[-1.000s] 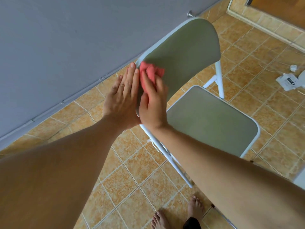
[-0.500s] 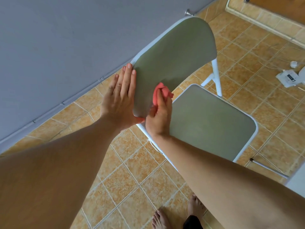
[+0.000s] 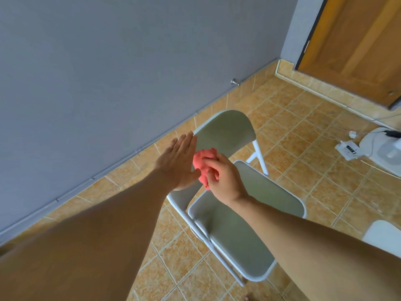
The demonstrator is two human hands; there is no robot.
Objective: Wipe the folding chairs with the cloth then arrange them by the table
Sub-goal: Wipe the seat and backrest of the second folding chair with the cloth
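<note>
A folding chair (image 3: pixel 230 135) with a grey-green backrest and seat and a white metal frame stands unfolded on the tiled floor. My left hand (image 3: pixel 178 164) lies flat, fingers together, against the left edge and back of the backrest. My right hand (image 3: pixel 225 179) grips a bunched red cloth (image 3: pixel 202 164) and presses it on the lower front of the backrest. Beyond my right forearm the seat (image 3: pixel 240 233) is in view.
A grey wall (image 3: pixel 108 72) with a door stop runs close on the left. A wooden door (image 3: pixel 355 40) is at the back right. On the floor at right lie a power strip (image 3: pixel 348 148) with cables and a white fan base (image 3: pixel 384 148). A white rounded edge (image 3: pixel 384 235) shows at the right.
The view has pulled back and tilted up, showing more of the room. My right hand with the cloth has moved back up the lower backrest. My left hand stays on the backrest's edge.
</note>
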